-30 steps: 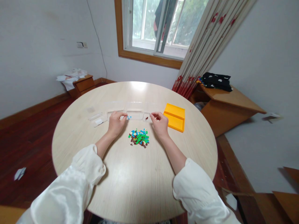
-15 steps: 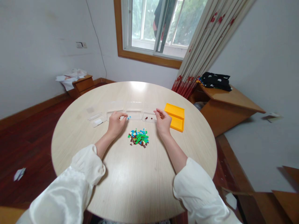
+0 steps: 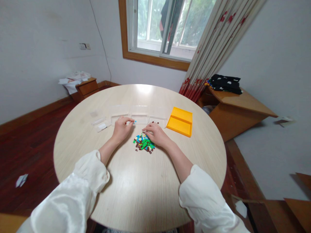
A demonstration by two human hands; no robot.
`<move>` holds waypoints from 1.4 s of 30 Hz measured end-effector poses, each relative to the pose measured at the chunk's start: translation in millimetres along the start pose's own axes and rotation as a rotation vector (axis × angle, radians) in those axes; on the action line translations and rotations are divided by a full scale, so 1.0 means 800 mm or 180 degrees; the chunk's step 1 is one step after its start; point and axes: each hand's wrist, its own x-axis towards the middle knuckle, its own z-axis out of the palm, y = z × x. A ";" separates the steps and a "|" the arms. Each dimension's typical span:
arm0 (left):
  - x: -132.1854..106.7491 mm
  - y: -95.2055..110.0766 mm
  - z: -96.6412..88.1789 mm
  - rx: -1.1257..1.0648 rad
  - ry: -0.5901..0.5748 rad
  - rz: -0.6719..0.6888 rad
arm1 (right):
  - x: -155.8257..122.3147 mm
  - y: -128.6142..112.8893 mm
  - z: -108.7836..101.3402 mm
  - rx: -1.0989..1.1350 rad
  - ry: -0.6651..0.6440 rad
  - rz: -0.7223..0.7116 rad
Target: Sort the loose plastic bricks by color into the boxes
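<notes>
At a round table (image 3: 138,181), the left hand (image 3: 121,128) brings thumb and forefinger close beside blue bricks (image 3: 135,122) at the middle box (image 3: 140,119); whether it grips one is unclear. The right hand (image 3: 156,134), loosely curled, hangs over the far-right side of the pile (image 3: 144,144), its hold hidden. A brushing palm could scatter pieces; a loose pinch could drop one.

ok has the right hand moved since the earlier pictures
Yes. Judged against the yellow box, the right hand has moved left and nearer the person, to the pile of small bricks.
</notes>
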 end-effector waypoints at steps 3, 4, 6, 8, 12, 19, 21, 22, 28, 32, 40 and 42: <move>-0.001 0.002 0.001 -0.0053 -0.0130 -0.0016 | 0.000 -0.003 0.003 -0.0077 -0.0179 -0.0115; -0.001 0.003 0.001 -0.0055 -0.0143 -0.0029 | 0.000 -0.004 0.003 -0.0120 -0.0225 -0.0137; -0.001 0.003 0.001 -0.0040 -0.0153 -0.0050 | 0.000 -0.004 0.004 -0.0191 -0.0281 -0.0146; -0.001 0.004 0.001 -0.0022 -0.0155 -0.0060 | 0.000 -0.005 0.003 -0.0232 -0.0309 -0.0130; 0.000 0.005 0.000 -0.0019 -0.0167 -0.0031 | 0.000 -0.007 0.001 -0.0245 -0.0325 -0.0134; 0.000 0.004 0.001 -0.0002 -0.0143 0.0000 | -0.001 -0.010 -0.003 -0.0238 -0.0378 -0.0150; 0.000 0.004 0.001 0.0011 -0.0135 -0.0002 | -0.001 -0.009 -0.002 -0.0273 -0.0394 -0.0139; 0.000 0.004 0.001 0.0017 -0.0136 -0.0009 | -0.001 -0.008 -0.002 -0.0289 -0.0381 -0.0129; 0.000 0.005 0.000 0.0004 -0.0117 -0.0043 | 0.000 -0.007 -0.002 -0.0302 -0.0230 -0.0118; 0.000 0.004 0.001 -0.0009 -0.0100 -0.0061 | 0.000 -0.007 -0.002 -0.0273 -0.0332 -0.0155; 0.000 0.004 -0.001 0.0005 -0.0144 -0.0048 | 0.001 -0.006 0.001 -0.0251 -0.0104 -0.0007; 0.000 0.003 0.000 0.0038 -0.0140 -0.0032 | 0.000 -0.007 0.002 -0.0194 -0.0200 -0.0163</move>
